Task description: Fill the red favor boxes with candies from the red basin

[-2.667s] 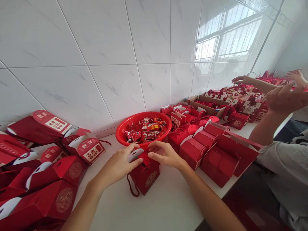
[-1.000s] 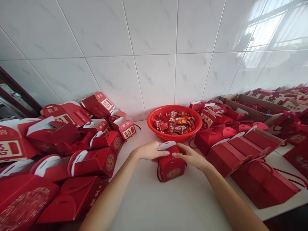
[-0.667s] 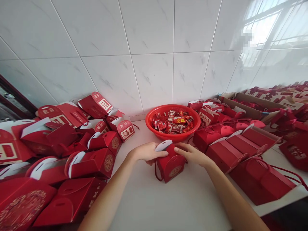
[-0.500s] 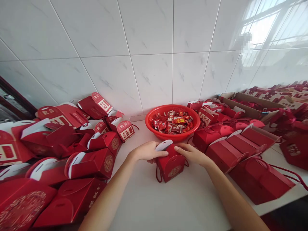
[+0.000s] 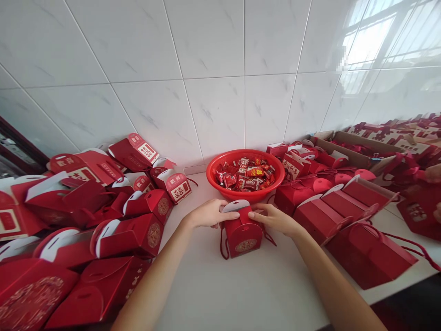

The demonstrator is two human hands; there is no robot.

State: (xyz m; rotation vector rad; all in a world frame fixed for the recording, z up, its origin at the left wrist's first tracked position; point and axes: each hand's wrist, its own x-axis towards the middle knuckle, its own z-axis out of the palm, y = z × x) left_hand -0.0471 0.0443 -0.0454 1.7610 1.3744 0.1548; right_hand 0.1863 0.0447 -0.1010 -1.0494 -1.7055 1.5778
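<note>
A small red box (image 5: 245, 237) with a round gold emblem stands upright on the white tabletop (image 5: 237, 294), dark red cords hanging at both sides. My left hand (image 5: 213, 214) grips its left side, thumb on the top flap. On the right side, my right hand (image 5: 274, 219) holds it the same way, thumb on top. A raised flap with a pale inner face shows at the back of the box. Just behind it sits a red plastic basket (image 5: 245, 196) of wrapped candies (image 5: 250, 174).
Several red boxes (image 5: 138, 234) crowd the left side, many with open flaps. More red boxes (image 5: 372, 257) line the right, near a cardboard carton (image 5: 358, 143). Another person's hand (image 5: 433, 174) shows at the right edge. A tiled wall (image 5: 220, 115) rises behind.
The held box has turned so its emblem side faces me more squarely. Another person's fingers have come into view at the right edge. The view has shifted slightly.
</note>
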